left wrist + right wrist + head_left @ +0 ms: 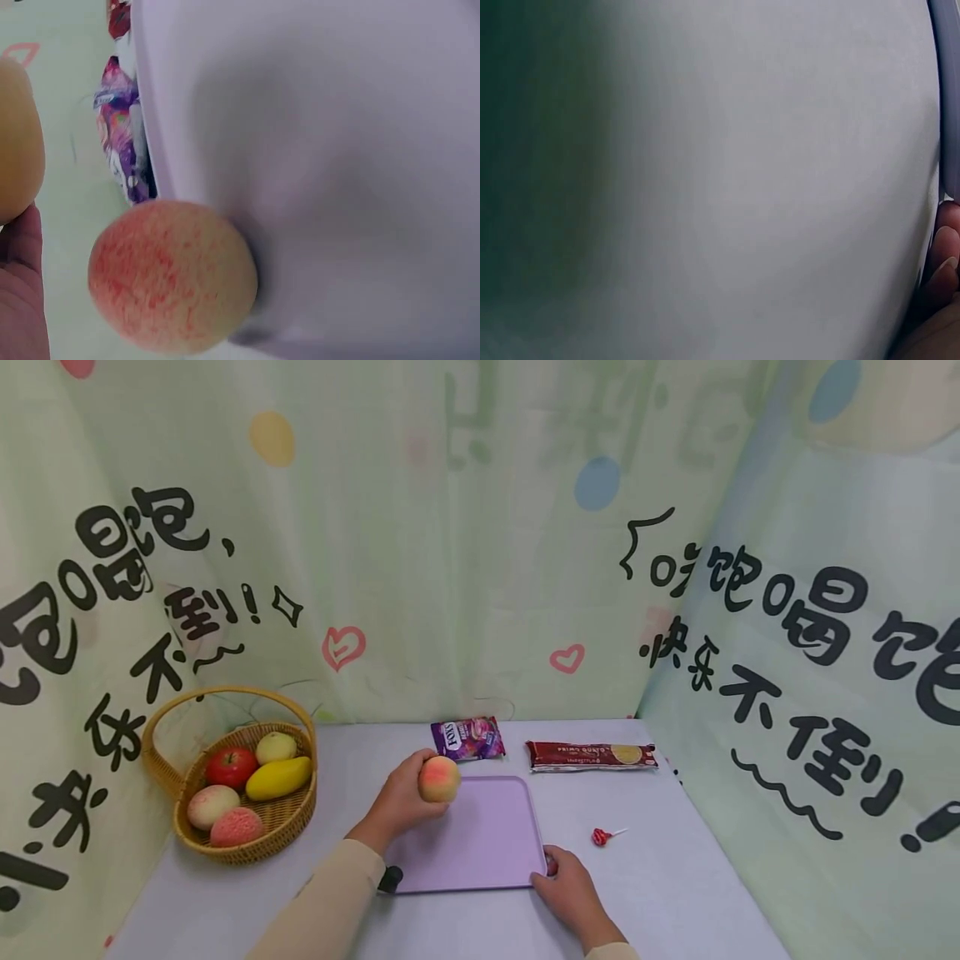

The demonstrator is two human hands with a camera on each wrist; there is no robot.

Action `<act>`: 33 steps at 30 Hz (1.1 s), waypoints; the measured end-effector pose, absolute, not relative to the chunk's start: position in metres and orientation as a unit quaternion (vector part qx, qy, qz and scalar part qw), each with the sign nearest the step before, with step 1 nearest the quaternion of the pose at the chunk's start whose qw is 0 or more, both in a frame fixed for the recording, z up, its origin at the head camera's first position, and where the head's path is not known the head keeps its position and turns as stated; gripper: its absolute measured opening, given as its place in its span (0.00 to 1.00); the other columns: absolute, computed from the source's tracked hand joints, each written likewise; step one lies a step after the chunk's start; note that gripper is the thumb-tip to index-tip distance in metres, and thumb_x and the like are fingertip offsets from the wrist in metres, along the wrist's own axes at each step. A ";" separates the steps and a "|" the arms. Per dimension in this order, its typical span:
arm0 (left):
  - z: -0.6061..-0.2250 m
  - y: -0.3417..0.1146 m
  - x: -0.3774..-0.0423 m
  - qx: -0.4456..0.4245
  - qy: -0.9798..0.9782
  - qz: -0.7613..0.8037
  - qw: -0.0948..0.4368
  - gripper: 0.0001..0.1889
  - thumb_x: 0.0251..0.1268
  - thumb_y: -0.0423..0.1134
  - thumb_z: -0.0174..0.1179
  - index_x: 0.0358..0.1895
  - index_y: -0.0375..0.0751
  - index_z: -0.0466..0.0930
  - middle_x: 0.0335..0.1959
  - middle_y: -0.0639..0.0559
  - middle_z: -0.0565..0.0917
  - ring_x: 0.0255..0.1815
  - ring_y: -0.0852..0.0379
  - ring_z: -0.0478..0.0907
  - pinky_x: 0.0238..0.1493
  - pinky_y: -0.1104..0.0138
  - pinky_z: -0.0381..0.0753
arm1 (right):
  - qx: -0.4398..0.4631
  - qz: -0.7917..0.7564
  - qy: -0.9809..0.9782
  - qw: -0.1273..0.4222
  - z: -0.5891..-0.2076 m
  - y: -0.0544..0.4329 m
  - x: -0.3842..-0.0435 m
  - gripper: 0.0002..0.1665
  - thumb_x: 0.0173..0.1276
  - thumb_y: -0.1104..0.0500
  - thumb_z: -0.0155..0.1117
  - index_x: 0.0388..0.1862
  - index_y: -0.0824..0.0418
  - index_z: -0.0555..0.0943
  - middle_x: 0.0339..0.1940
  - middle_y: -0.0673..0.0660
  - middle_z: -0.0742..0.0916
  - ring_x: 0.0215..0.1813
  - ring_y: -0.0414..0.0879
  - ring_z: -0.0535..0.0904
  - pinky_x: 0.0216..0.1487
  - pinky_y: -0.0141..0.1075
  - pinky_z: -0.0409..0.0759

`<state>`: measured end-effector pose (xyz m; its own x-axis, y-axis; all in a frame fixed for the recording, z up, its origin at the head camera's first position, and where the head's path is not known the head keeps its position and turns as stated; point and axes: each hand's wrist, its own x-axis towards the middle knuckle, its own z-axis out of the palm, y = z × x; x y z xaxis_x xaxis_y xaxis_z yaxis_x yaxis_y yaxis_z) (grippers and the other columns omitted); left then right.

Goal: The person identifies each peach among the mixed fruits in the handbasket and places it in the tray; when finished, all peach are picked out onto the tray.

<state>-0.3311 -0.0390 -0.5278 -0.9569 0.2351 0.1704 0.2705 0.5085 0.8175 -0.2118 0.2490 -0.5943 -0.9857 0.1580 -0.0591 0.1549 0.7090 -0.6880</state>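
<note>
My left hand (401, 803) holds a yellow-red peach (438, 779) above the far left part of a lilac tray (480, 835). At the left edge of the left wrist view, only part of that peach shows, with a finger against it. Another peach (172, 277), speckled red, sits by the tray's rim in that view; in the head view it is hidden. My right hand (572, 893) grips the tray's right edge close to the near corner, thumb in front. Its curled fingers (946, 244) appear beside the tray at the right wrist view's edge.
A wicker basket (300, 810) of fruit stands at left, its handle upright. Behind the tray lie a purple snack packet (468, 739) and a long dark red packet (592, 757). A red lollipop (600, 837) is right of the tray. Printed curtains (480, 568) enclose the table.
</note>
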 end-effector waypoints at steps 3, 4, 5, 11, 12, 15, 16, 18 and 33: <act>-0.530 -0.035 -0.329 -0.160 -0.872 -0.462 0.017 0.45 0.44 0.36 0.82 0.70 0.47 0.70 0.64 0.51 0.78 0.61 0.50 0.76 0.65 0.46 0.78 | -0.081 0.373 -0.924 0.005 -0.594 0.249 -0.211 0.33 0.59 0.60 0.74 0.61 0.73 0.79 0.32 0.52 0.78 0.35 0.44 0.71 0.36 0.36 0.71; -0.530 -0.033 -0.329 -0.167 -0.873 -0.459 0.017 0.45 0.44 0.36 0.82 0.70 0.48 0.70 0.65 0.50 0.78 0.62 0.50 0.76 0.66 0.47 0.77 | -0.081 0.373 -0.924 0.006 -0.594 0.249 -0.211 0.33 0.59 0.60 0.74 0.61 0.73 0.79 0.32 0.52 0.78 0.35 0.44 0.71 0.36 0.35 0.70; -0.531 -0.032 -0.328 -0.174 -0.873 -0.456 0.016 0.45 0.45 0.36 0.82 0.70 0.48 0.71 0.66 0.50 0.77 0.63 0.49 0.75 0.66 0.47 0.77 | -0.079 0.373 -0.925 0.008 -0.594 0.250 -0.211 0.32 0.59 0.60 0.74 0.61 0.73 0.79 0.32 0.52 0.78 0.34 0.44 0.70 0.36 0.35 0.70; -0.532 -0.023 -0.326 -0.194 -0.869 -0.456 -0.010 0.44 0.49 0.35 0.80 0.72 0.53 0.71 0.69 0.50 0.74 0.63 0.50 0.75 0.67 0.47 0.78 | -0.070 0.372 -0.925 0.017 -0.593 0.252 -0.210 0.32 0.59 0.60 0.74 0.60 0.74 0.79 0.32 0.52 0.78 0.34 0.44 0.70 0.35 0.36 0.70; -0.533 -0.022 -0.325 -0.193 -0.868 -0.457 -0.015 0.44 0.49 0.35 0.80 0.73 0.53 0.70 0.69 0.51 0.74 0.63 0.49 0.75 0.67 0.47 0.77 | -0.070 0.373 -0.925 0.018 -0.592 0.252 -0.210 0.32 0.59 0.60 0.74 0.60 0.74 0.79 0.32 0.52 0.78 0.34 0.44 0.70 0.35 0.36 0.70; -0.539 -0.019 -0.325 -0.190 -0.866 -0.462 -0.023 0.44 0.50 0.36 0.80 0.74 0.50 0.69 0.68 0.50 0.76 0.63 0.48 0.75 0.67 0.46 0.77 | -0.069 0.376 -0.924 0.020 -0.593 0.252 -0.210 0.31 0.58 0.61 0.74 0.60 0.73 0.79 0.32 0.52 0.78 0.34 0.43 0.70 0.36 0.35 0.70; -0.541 -0.018 -0.325 -0.187 -0.866 -0.464 -0.025 0.44 0.50 0.36 0.80 0.73 0.49 0.69 0.67 0.50 0.77 0.63 0.48 0.76 0.67 0.45 0.77 | -0.069 0.377 -0.923 0.019 -0.593 0.251 -0.210 0.31 0.58 0.61 0.74 0.59 0.73 0.79 0.31 0.52 0.78 0.34 0.43 0.70 0.36 0.35 0.70; -0.545 -0.017 -0.325 -0.180 -0.865 -0.467 -0.031 0.45 0.49 0.36 0.81 0.73 0.48 0.69 0.66 0.49 0.78 0.64 0.48 0.76 0.68 0.45 0.76 | -0.064 0.380 -0.923 0.018 -0.593 0.250 -0.210 0.31 0.58 0.61 0.74 0.59 0.73 0.79 0.31 0.52 0.78 0.34 0.43 0.70 0.35 0.35 0.70; -0.564 -0.009 -0.322 -0.163 -0.880 -0.439 -0.074 0.45 0.58 0.36 0.76 0.77 0.49 0.62 0.69 0.48 0.75 0.69 0.48 0.73 0.73 0.47 0.72 | -0.065 0.369 -0.927 0.019 -0.595 0.249 -0.209 0.30 0.58 0.60 0.73 0.59 0.71 0.80 0.31 0.51 0.78 0.34 0.43 0.70 0.36 0.35 0.69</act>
<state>-0.3225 -0.0092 -0.5640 -0.9361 0.3515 0.0124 0.2211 0.5609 0.7978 -0.2087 0.2491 -0.5947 -0.9907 0.1351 -0.0130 0.1070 0.7190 -0.6867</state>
